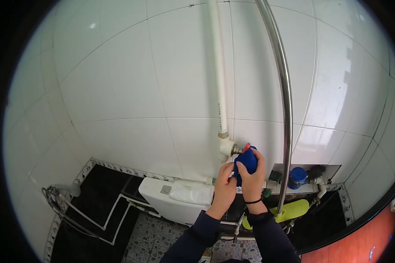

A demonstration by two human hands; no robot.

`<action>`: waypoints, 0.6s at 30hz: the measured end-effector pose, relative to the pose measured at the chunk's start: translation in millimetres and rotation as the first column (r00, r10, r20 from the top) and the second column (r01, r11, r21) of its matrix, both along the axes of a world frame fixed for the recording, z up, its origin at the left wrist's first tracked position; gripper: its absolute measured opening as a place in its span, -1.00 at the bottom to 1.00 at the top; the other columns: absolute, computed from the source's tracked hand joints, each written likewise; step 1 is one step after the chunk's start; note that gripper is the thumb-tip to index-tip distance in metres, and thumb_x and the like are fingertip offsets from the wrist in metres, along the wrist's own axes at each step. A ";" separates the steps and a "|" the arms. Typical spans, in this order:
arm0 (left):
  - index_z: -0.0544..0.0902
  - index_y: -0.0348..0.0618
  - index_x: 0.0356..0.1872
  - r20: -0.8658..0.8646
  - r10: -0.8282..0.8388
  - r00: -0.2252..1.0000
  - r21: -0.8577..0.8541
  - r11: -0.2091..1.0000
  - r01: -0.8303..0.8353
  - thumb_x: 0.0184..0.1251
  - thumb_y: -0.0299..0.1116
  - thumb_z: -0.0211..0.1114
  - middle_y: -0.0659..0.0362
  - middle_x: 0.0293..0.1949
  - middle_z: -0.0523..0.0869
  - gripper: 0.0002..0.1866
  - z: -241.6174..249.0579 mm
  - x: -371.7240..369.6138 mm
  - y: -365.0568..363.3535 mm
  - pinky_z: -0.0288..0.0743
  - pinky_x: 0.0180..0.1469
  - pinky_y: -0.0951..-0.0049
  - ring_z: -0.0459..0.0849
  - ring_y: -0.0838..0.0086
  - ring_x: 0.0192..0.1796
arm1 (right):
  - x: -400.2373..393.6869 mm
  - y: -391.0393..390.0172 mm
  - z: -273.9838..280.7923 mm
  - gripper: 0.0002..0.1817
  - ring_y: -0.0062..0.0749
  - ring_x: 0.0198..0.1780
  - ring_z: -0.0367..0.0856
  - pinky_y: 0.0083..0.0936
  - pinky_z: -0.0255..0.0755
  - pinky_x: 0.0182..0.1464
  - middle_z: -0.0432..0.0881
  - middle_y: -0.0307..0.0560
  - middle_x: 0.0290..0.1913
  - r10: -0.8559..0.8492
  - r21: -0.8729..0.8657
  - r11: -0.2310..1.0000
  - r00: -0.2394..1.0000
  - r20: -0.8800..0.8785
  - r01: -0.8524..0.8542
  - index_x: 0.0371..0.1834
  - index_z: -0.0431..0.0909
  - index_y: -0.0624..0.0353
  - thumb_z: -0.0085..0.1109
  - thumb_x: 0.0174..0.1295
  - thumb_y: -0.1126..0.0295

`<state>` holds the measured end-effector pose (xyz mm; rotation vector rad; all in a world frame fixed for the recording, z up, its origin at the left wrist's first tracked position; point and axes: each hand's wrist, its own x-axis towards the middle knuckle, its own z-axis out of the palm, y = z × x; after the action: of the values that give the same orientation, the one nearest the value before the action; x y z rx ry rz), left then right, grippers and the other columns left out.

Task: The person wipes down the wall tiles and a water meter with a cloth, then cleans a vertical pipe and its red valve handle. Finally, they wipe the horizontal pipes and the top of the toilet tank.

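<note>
- Against the glossy white tiled wall (109, 79), just right of the lower end of a straight white plastic pipe (220, 87), the bunched dark-blue cloth (249, 162) appears to meet the tip of a short silvery metal fitting (236, 149).
- At its lower left side, the bare left hand (225, 187) pinches the cloth; on its right side, the bare right hand (253, 179), with a thin black band (253, 202) round the wrist, curls its fingers and lays its thumb across the front. Both grips are narrow and closed on the fabric, perhaps because loose folds need holding from two sides.
- By the cloth's top edge shows a small pink-red piece (246, 147); I cannot tell what it belongs to.
- Below and left, a pale, translucent plastic packet (191, 193) lies on the boxy white cistern (152, 191), between the grey push button (166, 189) and the lid's right edge, probably since the flat top serves as a shelf and the button stays uncovered there.
- Inside the dark rectangular niche at right, a blue-lidded jar (298, 176) sits away from both side edges, likely tucked out of the way.
- Between hands and jar, a tall shiny metal pole (285, 87) descends to a long yellow-green piece (296, 210); possibly one tool, propped upright.
</note>
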<state>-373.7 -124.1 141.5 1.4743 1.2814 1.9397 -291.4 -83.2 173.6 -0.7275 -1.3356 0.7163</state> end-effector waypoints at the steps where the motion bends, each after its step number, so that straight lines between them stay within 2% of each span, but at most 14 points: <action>1: 0.47 -0.30 0.21 -0.001 -0.004 1.000 -0.005 1.000 0.004 0.18 -0.76 0.00 0.03 0.16 0.52 -0.48 -1.3 0.5 0.3 0.47 0.08 0.47 0.56 0.30 0.15 | 1.0 0.1 -1.2 -0.45 -0.19 0.13 0.56 -0.38 0.41 0.20 0.56 0.05 0.12 -0.007 0.007 1.000 1.000 0.003 0.007 0.18 0.45 0.26 0.36 0.07 0.52; 7: 0.50 -0.22 0.20 0.133 -0.015 0.991 0.015 1.000 0.013 0.26 -0.75 0.02 0.06 0.13 0.53 -0.53 -9.1 5.4 -0.7 0.49 0.07 0.45 0.56 0.35 0.15 | 12.3 -2.2 -17.6 -0.48 -0.26 0.08 0.59 -0.42 0.45 0.17 0.59 0.04 0.08 0.039 -0.051 0.998 0.999 0.034 -0.037 0.14 0.48 0.28 0.36 0.04 0.57; 9: 0.52 -0.21 0.18 0.044 0.065 0.997 0.015 0.998 -0.065 0.29 -0.72 0.04 0.07 0.09 0.54 -0.56 -0.2 7.0 -6.6 0.49 0.06 0.45 0.57 0.36 0.13 | 15.2 -3.0 -25.3 -0.47 -0.31 0.08 0.59 -0.44 0.45 0.16 0.59 0.03 0.09 0.105 -0.110 0.988 0.994 -0.009 -0.105 0.16 0.47 0.28 0.35 0.05 0.56; 12: 0.55 -0.21 0.13 -0.038 0.135 0.990 0.075 0.989 -0.132 0.34 -0.67 0.09 0.08 0.03 0.57 -0.64 8.7 6.8 -7.6 0.50 0.04 0.46 0.59 0.37 0.09 | 22.6 4.0 -37.9 -0.48 -0.38 0.09 0.56 -0.47 0.44 0.17 0.58 -0.01 0.09 0.192 -0.166 0.962 0.969 -0.153 -0.217 0.19 0.46 0.28 0.31 0.09 0.56; 14: 0.58 -0.22 0.09 -0.047 0.153 0.987 0.101 0.984 -0.148 0.35 -0.63 0.13 0.09 -0.02 0.59 -0.69 14.9 7.4 -5.7 0.51 0.02 0.46 0.61 0.38 0.04 | 28.4 13.0 -37.0 -0.50 -0.40 0.09 0.54 -0.49 0.42 0.19 0.54 -0.06 0.11 0.271 -0.101 0.942 0.903 -0.334 -0.321 0.24 0.41 0.28 0.18 0.19 0.58; 16: 0.61 -0.24 0.03 -0.027 0.159 0.987 0.096 0.983 -0.155 0.36 -0.60 0.17 0.10 -0.05 0.61 -0.75 22.8 8.7 -4.8 0.52 0.00 0.47 0.62 0.40 0.00 | 33.1 17.4 -20.3 -0.51 -0.41 0.10 0.51 -0.51 0.40 0.20 0.52 -0.06 0.10 0.335 -0.054 0.914 0.821 -0.463 -0.403 0.24 0.39 0.27 0.17 0.20 0.56; 18: 0.60 -0.26 0.03 -0.051 0.147 0.988 0.088 0.986 -0.142 0.41 -0.55 0.18 0.14 -0.05 0.63 -0.78 28.5 9.7 -2.9 0.49 0.01 0.50 0.61 0.49 -0.04 | 34.0 23.0 -0.1 -0.53 -0.43 0.12 0.47 -0.52 0.37 0.20 0.50 -0.07 0.09 0.362 -0.011 0.919 0.854 -0.374 -0.395 0.23 0.39 0.26 0.19 0.23 0.50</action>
<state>-364.0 -127.0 169.9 1.5260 1.3822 2.0803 -257.3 -60.2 173.5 -0.3685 -1.1137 1.1746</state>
